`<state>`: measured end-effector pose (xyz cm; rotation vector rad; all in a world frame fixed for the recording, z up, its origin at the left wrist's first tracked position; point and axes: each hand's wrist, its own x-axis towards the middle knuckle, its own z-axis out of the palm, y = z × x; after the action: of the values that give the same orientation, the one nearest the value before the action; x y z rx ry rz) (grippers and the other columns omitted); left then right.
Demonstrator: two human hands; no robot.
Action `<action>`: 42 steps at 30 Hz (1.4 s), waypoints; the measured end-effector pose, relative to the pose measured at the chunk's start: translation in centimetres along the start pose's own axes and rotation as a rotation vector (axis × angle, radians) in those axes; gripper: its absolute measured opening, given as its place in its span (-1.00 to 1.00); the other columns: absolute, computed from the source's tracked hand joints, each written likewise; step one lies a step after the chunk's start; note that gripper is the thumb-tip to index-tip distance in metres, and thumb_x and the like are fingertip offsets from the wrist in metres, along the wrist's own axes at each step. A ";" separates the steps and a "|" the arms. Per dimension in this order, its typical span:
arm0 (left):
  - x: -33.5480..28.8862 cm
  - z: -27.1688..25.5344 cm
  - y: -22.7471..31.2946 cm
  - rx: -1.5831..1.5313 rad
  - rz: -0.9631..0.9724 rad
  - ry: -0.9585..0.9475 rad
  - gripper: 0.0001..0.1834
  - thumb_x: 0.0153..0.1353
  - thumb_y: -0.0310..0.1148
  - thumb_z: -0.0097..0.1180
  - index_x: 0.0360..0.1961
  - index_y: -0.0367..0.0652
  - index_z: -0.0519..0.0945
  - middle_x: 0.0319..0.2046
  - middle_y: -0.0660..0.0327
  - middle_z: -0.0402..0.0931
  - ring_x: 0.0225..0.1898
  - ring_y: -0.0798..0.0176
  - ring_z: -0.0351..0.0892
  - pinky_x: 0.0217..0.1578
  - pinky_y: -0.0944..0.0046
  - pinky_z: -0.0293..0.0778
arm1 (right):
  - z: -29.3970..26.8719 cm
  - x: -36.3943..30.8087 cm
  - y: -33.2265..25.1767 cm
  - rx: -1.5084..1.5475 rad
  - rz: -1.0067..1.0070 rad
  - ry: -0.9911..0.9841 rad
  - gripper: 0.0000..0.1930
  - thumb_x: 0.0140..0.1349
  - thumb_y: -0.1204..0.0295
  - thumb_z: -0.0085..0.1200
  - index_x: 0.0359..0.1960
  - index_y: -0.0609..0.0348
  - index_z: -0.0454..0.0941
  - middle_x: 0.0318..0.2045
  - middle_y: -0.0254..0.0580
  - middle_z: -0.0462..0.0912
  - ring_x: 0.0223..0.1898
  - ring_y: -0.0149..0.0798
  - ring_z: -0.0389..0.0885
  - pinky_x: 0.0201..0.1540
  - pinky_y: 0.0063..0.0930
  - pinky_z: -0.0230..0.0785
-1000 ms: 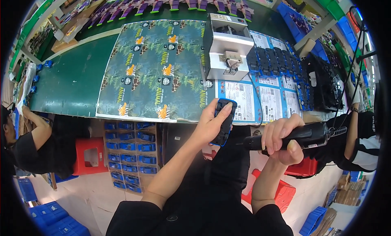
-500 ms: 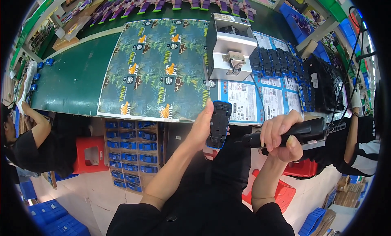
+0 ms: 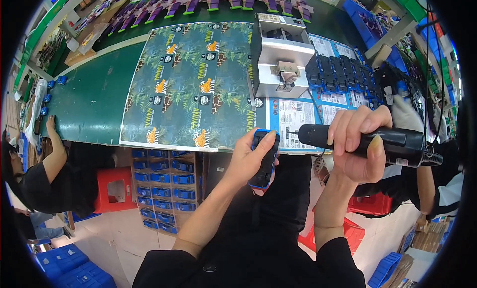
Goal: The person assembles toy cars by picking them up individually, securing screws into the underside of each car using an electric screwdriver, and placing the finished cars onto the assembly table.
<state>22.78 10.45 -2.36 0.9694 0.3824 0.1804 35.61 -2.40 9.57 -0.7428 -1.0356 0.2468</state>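
Note:
My left hand (image 3: 245, 162) is closed around a toy car (image 3: 263, 171) with a blue body and a black underside. The car stands tilted just off the front edge of the bench, my thumb across its upper end. In my right hand (image 3: 361, 146) is a black electric screwdriver (image 3: 316, 136), gripped round its barrel and lying nearly level. Its bit points left at the car's upper end, with a small gap between them. A silver box-shaped machine (image 3: 281, 56), apparently a screw feeder, sits on the bench beyond my hands.
Several car undersides (image 3: 339, 74) lie in rows right of the machine. Printed sheets (image 3: 189, 84) cover the green bench (image 3: 94, 104). Below its edge stands a carton of blue cars (image 3: 162, 192). Co-workers sit at both sides; a red stool (image 3: 113, 188) is at left. A dark cable hangs at right.
My right hand has lifted the screwdriver up and to the right. My left hand has turned the car, and its thumb now lies over the upper end. The left co-worker's arm has reached onto the bench.

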 end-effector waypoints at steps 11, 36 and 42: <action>0.0 -1.0 -0.8 0.065 0.135 0.018 -0.72 0.40 -0.17 0.11 -0.17 -0.21 0.50 -0.46 0.27 0.56 -0.47 0.47 0.56 -0.51 0.42 0.47 | -0.8 2.9 2.0 -0.042 -0.066 -0.129 -0.81 0.27 0.43 -0.03 -0.15 0.23 0.34 -0.53 -0.18 0.42 -0.59 -0.31 0.42 -0.37 -0.36 0.40; 1.5 -3.7 1.9 -0.119 0.161 0.094 -0.73 0.43 -0.27 0.02 -0.01 -0.24 0.44 -0.31 0.10 0.61 -0.39 0.30 0.63 -0.35 0.28 0.60 | -0.8 8.9 8.6 -0.399 0.005 0.183 -0.81 0.13 0.47 0.33 -0.53 0.22 0.56 -0.72 -0.37 0.53 -0.76 -0.54 0.43 -0.65 -0.67 0.25; 3.1 -4.3 2.0 -0.078 0.115 0.084 -0.71 0.40 -0.26 0.07 0.02 -0.20 0.43 -0.23 0.11 0.60 -0.38 0.29 0.65 -0.35 0.27 0.63 | -0.2 7.1 6.7 -0.190 0.164 0.236 -0.85 0.19 0.48 0.20 -0.47 0.26 0.53 -0.72 -0.30 0.45 -0.76 -0.43 0.38 -0.62 -0.54 0.28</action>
<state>24.01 15.83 -3.63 0.9092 0.3939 0.3391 40.39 6.11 9.90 -1.0061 -0.7808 0.1975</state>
